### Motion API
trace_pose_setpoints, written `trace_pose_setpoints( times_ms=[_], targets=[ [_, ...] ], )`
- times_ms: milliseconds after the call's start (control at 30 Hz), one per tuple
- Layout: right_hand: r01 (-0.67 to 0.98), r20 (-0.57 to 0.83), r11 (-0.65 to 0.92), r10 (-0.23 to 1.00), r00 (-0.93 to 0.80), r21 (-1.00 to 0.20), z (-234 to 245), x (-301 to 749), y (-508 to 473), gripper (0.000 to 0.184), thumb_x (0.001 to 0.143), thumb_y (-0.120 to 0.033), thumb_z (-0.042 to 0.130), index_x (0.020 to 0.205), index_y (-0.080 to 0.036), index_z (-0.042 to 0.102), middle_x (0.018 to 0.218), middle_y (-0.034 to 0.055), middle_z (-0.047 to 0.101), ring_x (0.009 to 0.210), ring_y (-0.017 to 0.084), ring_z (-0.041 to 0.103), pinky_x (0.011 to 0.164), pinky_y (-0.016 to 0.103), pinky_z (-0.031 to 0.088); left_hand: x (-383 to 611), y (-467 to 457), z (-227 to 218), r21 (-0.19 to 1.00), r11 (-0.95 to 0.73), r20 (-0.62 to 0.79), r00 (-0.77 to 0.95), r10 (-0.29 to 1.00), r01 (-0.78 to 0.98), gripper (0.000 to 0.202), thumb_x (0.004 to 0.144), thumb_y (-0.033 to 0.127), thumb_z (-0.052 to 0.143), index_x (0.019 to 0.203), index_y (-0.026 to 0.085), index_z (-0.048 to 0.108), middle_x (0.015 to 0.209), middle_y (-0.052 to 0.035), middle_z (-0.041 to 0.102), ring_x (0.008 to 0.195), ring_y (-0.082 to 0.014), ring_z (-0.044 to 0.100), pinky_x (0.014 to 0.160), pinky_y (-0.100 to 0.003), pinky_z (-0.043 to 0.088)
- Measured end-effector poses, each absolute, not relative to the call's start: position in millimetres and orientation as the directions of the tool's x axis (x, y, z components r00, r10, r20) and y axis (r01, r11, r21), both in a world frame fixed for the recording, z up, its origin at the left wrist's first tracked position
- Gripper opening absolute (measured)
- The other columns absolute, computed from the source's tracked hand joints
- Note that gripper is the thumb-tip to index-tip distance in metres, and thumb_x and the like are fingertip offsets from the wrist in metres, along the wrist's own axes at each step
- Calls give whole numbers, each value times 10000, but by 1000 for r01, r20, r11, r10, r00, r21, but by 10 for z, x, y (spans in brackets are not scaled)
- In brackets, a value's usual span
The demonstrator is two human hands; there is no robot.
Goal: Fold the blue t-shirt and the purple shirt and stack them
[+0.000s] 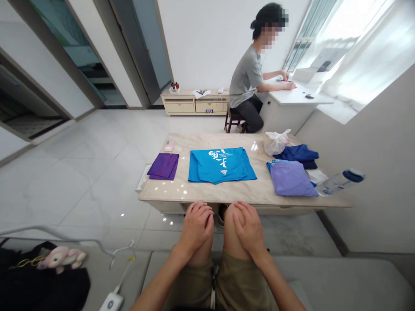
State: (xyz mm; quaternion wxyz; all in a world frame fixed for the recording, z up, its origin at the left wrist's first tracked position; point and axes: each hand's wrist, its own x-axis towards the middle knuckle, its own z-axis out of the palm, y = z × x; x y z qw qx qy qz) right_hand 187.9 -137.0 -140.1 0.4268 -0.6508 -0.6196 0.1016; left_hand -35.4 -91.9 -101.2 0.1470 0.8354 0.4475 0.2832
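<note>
My left hand (194, 226) rests on my left knee and my right hand (248, 229) on my right knee, both holding nothing, just below the near edge of a marble table (227, 195). On the table lie a folded blue T-shirt with white print (220, 167), a folded purple cloth (164, 166) to its left, and a folded lavender shirt (290, 178) to its right. Behind the lavender shirt are a navy garment (296, 153) and a white plastic bag (275, 142). A plastic water bottle (340, 183) lies at the right end.
A person in a grey T-shirt (248, 75) sits at a white desk (298, 97) at the back right, hands on the desktop. A low cabinet (194, 103) stands along the wall. Beside me on the sofa are a black bag (39, 280) and a plush toy (63, 259).
</note>
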Motion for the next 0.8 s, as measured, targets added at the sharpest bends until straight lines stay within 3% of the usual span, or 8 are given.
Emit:
trace_pose_setpoints(
  times_ms=[800],
  targets=[
    [739, 430, 142, 877, 215, -659, -1463, 1925, -1379, 331, 1096, -385, 555, 1312, -224, 747, 1377, 125, 732, 1285, 305, 656, 1127, 540, 549, -481, -826, -1041, 504, -567, 411, 396, 821, 652, 199, 1033, 160, 579, 1028, 252, 755, 1094, -39, 833, 1139, -258, 736, 1113, -491, 531]
  ],
)
